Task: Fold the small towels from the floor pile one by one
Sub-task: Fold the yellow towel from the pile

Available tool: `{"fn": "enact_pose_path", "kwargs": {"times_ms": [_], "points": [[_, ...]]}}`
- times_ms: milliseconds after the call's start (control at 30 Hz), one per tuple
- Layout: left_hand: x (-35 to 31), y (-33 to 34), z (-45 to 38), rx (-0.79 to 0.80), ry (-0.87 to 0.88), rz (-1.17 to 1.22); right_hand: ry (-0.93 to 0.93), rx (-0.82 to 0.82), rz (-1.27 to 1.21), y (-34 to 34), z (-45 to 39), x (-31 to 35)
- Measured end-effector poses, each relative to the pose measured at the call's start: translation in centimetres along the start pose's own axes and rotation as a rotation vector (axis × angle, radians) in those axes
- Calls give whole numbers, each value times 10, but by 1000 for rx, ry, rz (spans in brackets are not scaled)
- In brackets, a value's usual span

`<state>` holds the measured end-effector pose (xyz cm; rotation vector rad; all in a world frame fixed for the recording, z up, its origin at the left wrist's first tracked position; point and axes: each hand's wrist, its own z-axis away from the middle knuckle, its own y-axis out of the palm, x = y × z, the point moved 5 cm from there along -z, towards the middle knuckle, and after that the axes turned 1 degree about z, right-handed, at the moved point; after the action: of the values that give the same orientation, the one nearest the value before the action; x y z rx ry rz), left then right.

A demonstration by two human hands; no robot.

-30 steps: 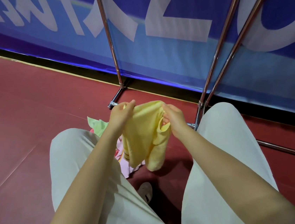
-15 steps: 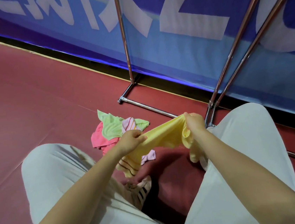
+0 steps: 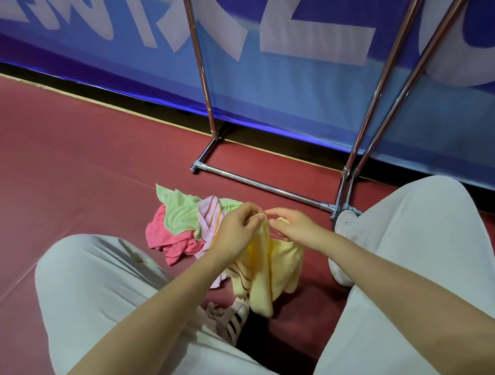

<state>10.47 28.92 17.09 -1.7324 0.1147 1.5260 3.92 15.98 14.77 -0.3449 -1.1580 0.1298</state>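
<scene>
The yellow towel [image 3: 267, 265] hangs just below the middle of the frame, between the person's knees, bunched and drooping toward a striped shoe [image 3: 233, 320]. Half a second back it was pulled out taut between two hands held apart; now the left hand [image 3: 238, 228] and right hand [image 3: 290, 222] have met, each pinching the top edge, fingertips nearly touching. I'd judge that as corner brought to corner, the first fold of this towel. Left of the hands lies the pile [image 3: 182, 225], green, pink and striped cloths crumpled on the dark red floor [image 3: 51, 154], still to be done. Beyond, a chrome rack [image 3: 258, 181] stands before a blue banner [image 3: 288, 68] across the upper frame.
</scene>
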Motion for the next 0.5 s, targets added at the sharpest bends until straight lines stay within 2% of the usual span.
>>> {"fn": "enact_pose_path", "kwargs": {"times_ms": [233, 367, 500], "points": [[-4, -5, -4, 7, 37, -13, -10, 72, -56, 2, 4, -1], [-6, -10, -8, 69, 39, -87, -39, -119, 70, -17, 0, 4], [-1, -19, -17, 153, 30, -312, -18, -285, 93, -37, 0, 7]]}}
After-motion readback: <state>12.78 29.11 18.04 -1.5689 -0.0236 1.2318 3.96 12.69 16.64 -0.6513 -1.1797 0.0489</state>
